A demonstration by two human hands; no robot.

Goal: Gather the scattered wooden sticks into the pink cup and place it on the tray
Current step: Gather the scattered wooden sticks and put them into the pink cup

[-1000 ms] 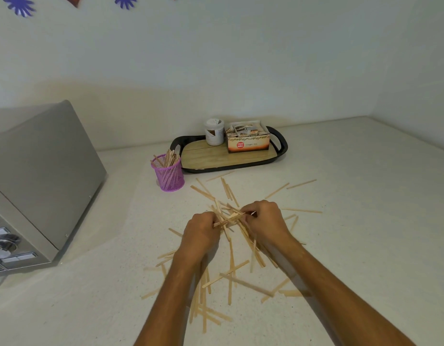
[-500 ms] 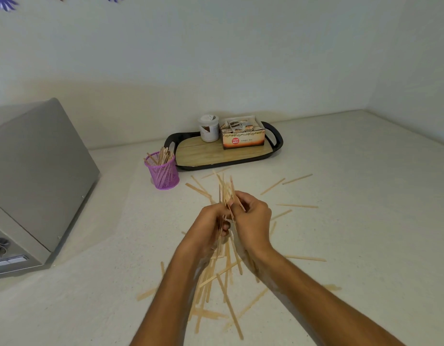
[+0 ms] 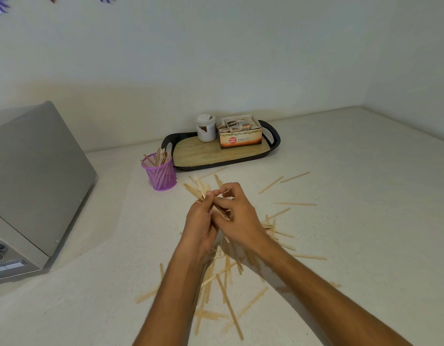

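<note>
View: a single head-worn, wide-angle camera; no second view shares the scene.
Position: above the near edge of the counter [image 3: 365,221], at the person's head.
Facing: forward and down, toward the far wall [image 3: 216,58] and the corner at far right.
Nearness: the forearms enter from the bottom edge; the left hand [image 3: 199,221] and right hand [image 3: 240,216] sit close, at centre.
Far reach: the tray [image 3: 272,129] and pink cup [image 3: 160,174] lie beyond the hands.
Left edge: a grey appliance [image 3: 36,183], cut off by the frame.
Distortion: straight edges bend toward the borders.
</note>
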